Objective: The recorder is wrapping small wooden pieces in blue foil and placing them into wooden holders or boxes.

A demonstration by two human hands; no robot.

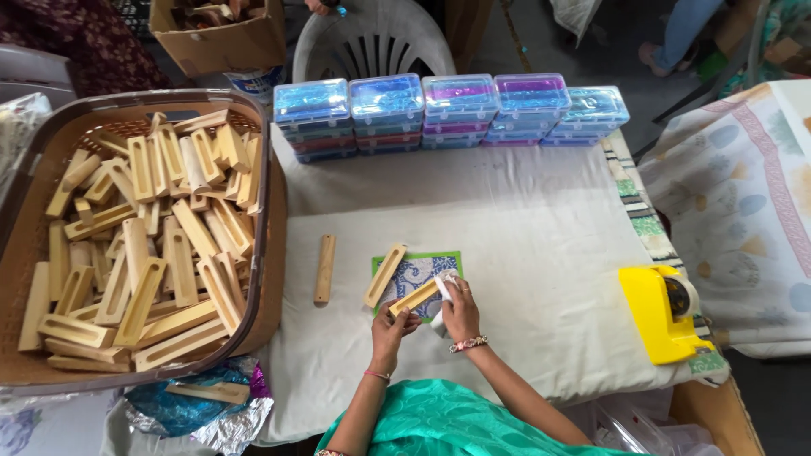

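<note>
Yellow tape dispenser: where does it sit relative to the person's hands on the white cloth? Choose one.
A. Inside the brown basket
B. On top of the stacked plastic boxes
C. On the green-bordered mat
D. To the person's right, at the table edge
D: the yellow tape dispenser stands at the right edge of the table, well to the right of the right hand and left hand.
</note>
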